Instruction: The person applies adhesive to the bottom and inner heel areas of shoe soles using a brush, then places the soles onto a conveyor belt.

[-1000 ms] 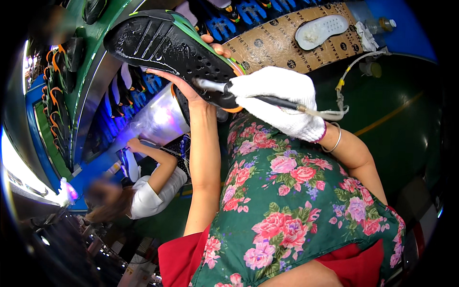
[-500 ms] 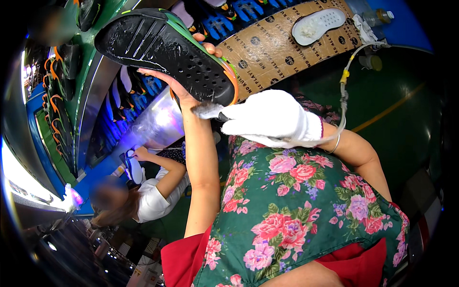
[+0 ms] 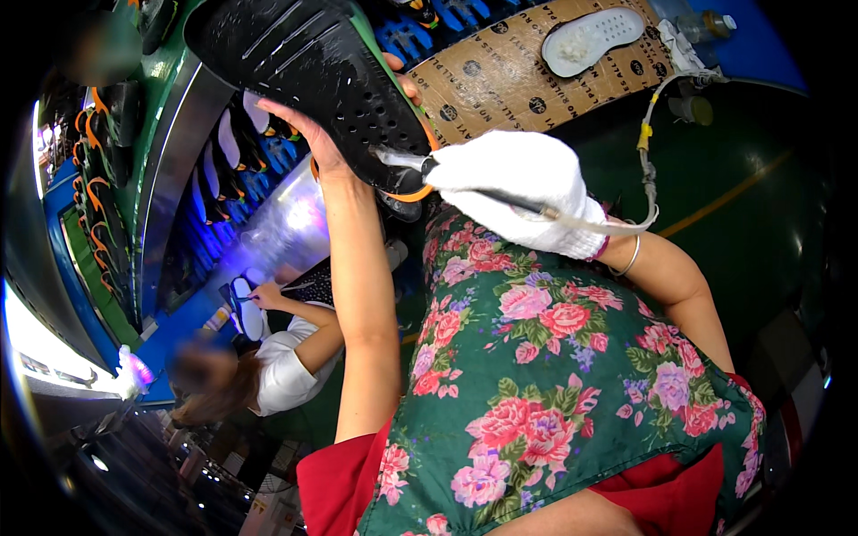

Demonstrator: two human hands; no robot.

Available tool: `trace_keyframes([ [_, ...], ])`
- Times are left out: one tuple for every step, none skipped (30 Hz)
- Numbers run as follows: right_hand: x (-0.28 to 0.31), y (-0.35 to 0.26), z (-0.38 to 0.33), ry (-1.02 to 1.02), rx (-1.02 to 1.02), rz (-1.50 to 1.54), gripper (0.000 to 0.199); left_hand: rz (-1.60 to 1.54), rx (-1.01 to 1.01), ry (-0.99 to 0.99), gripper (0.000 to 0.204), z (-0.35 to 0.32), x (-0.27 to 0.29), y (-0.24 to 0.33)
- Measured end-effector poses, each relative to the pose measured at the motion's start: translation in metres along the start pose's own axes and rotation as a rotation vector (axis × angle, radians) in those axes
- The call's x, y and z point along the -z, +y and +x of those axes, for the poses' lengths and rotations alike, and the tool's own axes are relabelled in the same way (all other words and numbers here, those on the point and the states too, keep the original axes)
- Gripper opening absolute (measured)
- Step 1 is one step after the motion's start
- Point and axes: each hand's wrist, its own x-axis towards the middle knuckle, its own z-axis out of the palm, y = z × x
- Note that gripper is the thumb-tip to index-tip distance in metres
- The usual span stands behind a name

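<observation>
**Black shoe sole held up at the nozzle: where the work could slip**

The black shoe sole (image 3: 313, 76) was raised in front of the person, tread side up, with its heel end toward the body and an orange rim showing along its lower edge. The left hand (image 3: 308, 134), bare, propped it from underneath with the fingers spread along the far side and a fingertip curling over the edge near the heel. The right hand (image 3: 523, 183), in a white glove, was closed around a thin metal-tipped applicator (image 3: 402, 161) whose tip touched the heel end of the sole; a pale hose (image 3: 645, 147) ran off from the tool toward the bench.

The hold looked light: a sole balanced on open fingers could tip or twist if the tool pushed harder, and the tip would then skid off the edge. The bare fingertips sat near the tip, so whatever the tool dispensed could reach skin. The hose looped loosely beside the gloved wrist and might snag on the bracelet (image 3: 628, 259) and drag the tip off line. A white insole (image 3: 590, 37) lay on the brown board (image 3: 500, 80) beyond, well apart, and a seated co-worker (image 3: 268, 357) worked below to the left.
</observation>
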Motion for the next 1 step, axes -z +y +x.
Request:
trace_keyframes([
  [-0.0016,0.0021,0.0,-0.031,0.016,-0.013,0.023,-0.006,-0.007,0.008,0.121,-0.0008,0.0006,-0.0017],
])
